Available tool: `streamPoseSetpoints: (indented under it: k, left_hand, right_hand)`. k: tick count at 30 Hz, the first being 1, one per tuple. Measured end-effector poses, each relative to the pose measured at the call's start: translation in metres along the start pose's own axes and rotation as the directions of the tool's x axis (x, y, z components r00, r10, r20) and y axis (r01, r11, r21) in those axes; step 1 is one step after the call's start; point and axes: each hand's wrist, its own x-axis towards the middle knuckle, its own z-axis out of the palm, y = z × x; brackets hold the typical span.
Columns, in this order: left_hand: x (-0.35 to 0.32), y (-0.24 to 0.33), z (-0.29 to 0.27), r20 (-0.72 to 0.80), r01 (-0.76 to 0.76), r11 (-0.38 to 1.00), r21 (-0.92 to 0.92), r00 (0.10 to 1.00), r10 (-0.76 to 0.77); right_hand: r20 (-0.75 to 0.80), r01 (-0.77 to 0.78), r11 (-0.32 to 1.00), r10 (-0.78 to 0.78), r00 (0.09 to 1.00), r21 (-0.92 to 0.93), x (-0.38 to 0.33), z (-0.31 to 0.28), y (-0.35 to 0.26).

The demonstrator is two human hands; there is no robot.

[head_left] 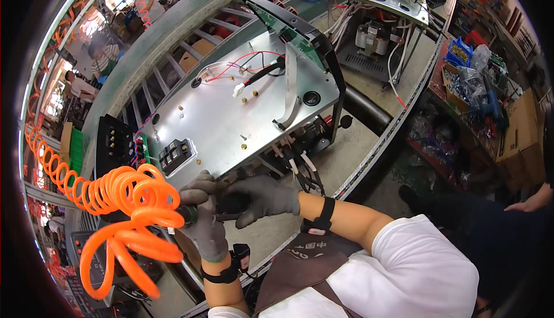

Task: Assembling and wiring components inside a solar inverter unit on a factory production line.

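Low centre of the frame, a dark air-driven tool [228, 205] is clenched in both gloved hands: left hand [202, 217] grasping its hose end, right hand [262, 197] its body. Keep it square to the metal chassis plate [231, 110] and the orange coiled hose [124, 214] slack.

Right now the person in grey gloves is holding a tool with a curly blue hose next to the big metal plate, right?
Not quite: the head view shows the curly hose is orange, not blue. The gloved left hand and right hand do hold the tool beside the metal plate.

two gloved hands [231, 202], one orange coiled hose [124, 202], one metal chassis [231, 116], one black module [176, 153]
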Motion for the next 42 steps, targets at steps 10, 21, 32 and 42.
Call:
streamPoseSetpoints:
  k: [10, 21, 32, 42]
  left_hand:
    - [-0.008, -0.007, -0.001, 0.043, -0.127, 0.992, -0.011, 0.991, 0.127]
    - [-0.032, 0.005, -0.013, 0.127, -0.137, 0.987, -0.082, 0.981, 0.147]
    - [-0.075, 0.034, -0.065, 0.019, 0.048, 0.960, -0.275, 0.999, -0.044]
    - [-0.141, 0.050, -0.107, -0.277, -0.089, 0.734, -0.673, 0.951, -0.138]
  right_hand:
    - [0.018, 0.027, 0.984, -0.025, 1.000, -0.176, -0.014, 0.003, -0.003]
    - [-0.042, -0.339, 0.429, 0.669, 0.742, 0.838, -0.011, 0.040, 0.070]
    - [0.447, -0.657, 0.309, 0.533, 0.719, 0.688, -0.046, 0.036, 0.066]
    - [0.483, -0.638, 0.264, 0.468, 0.741, 0.723, -0.044, 0.039, 0.060]
